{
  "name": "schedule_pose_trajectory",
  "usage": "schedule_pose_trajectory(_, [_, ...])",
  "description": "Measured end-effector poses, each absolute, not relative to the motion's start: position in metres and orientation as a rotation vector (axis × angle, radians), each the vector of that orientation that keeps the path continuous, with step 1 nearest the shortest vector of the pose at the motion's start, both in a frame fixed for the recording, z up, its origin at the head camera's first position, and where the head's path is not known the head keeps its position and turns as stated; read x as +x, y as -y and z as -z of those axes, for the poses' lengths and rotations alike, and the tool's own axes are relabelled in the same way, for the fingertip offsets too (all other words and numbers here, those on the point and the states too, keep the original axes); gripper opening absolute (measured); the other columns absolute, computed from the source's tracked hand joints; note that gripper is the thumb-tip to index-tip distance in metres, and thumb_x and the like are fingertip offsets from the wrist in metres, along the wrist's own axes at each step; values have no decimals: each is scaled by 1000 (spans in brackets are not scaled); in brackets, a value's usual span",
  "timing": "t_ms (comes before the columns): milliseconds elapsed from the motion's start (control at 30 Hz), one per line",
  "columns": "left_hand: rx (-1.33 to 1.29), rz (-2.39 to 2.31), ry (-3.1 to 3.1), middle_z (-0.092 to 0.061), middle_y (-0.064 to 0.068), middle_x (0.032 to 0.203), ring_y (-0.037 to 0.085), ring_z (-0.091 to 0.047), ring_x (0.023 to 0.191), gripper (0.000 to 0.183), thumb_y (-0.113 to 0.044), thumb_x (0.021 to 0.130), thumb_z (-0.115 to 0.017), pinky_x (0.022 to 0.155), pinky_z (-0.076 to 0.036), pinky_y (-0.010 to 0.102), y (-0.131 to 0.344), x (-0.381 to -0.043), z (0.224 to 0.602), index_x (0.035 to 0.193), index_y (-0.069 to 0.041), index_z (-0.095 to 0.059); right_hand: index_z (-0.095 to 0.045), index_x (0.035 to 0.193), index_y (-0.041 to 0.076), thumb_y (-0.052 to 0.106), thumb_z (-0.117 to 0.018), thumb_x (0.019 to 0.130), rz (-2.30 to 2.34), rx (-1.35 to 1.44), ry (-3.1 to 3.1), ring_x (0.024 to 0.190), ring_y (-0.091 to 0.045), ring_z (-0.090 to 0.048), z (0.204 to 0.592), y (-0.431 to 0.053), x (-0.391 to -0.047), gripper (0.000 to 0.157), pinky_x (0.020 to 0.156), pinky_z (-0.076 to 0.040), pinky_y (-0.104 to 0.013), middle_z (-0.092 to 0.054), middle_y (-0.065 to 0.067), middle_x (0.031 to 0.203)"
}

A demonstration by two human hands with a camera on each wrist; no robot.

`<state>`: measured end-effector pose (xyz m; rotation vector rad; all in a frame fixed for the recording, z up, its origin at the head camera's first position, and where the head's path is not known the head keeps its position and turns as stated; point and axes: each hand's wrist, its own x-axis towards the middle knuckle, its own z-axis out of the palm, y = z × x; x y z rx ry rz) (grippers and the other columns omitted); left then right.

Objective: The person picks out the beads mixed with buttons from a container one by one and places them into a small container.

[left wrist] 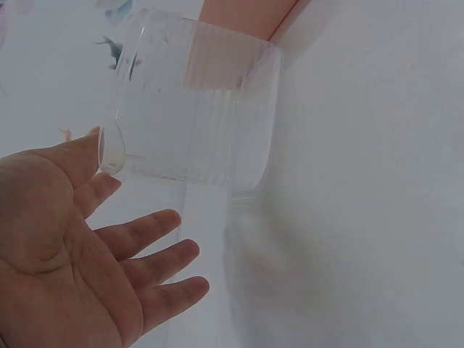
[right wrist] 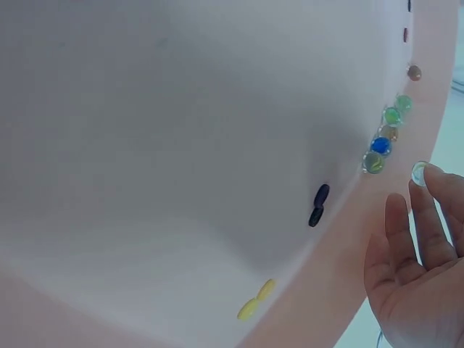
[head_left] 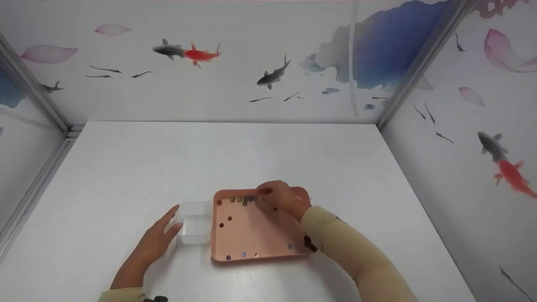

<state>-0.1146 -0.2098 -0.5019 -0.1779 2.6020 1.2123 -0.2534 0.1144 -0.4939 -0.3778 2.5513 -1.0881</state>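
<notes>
My left hand [head_left: 155, 243] rests at the left side of a clear plastic box [head_left: 194, 240], its thumb and index finger touching the rim and the other fingers loosely spread. No contents show in the box. To its right lies a shallow pink tray [head_left: 251, 235]. Over the tray's far edge, my right hand [head_left: 281, 198] pinches a clear glass marble [right wrist: 420, 172] between thumb and index finger. Close by, a row of marbles [right wrist: 380, 146], green, blue and amber, lines the tray's far side.
A pair of dark oval pieces [right wrist: 319, 205] and a yellow pair [right wrist: 257, 299] lie in the tray. More small marbles sit along its near edge, including a blue one [head_left: 243, 254]. Patterned wall panels [head_left: 209, 92] surround the white table [head_left: 126, 167].
</notes>
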Motion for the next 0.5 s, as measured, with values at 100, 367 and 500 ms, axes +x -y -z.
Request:
schedule_pose_trajectory(100, [-180,-1221,-2598,-24,26,155,49,-18,141,61,-41,103,-41,109,-20,68,210,-114,502,155,-17,-19,-70,116,15,7,-61,93,1132,-386,-2542,90,-17,-59,493,-115,-253,26,74,-54,-29,-67,-2,112])
schedule_pose_trajectory(367, [-159,-1249,-2596,-23,26,155,49,-17,142,62,-41,103,-41,109,-19,67,210,-114,502,155,-15,-19,-67,122,11,10,-64,94,1215,-354,-2503,96,-18,-60,486,-112,-252,28,79,-55,-30,-67,-2,113])
schedule_pose_trajectory(500, [-155,-1238,-2595,-23,27,155,49,-17,141,63,-43,103,-40,110,-19,67,211,-114,502,156,-16,-18,-67,121,9,10,-64,93,1250,-370,-2485,96,-18,-61,482,-111,-252,28,79,-55,-30,-67,-5,113])
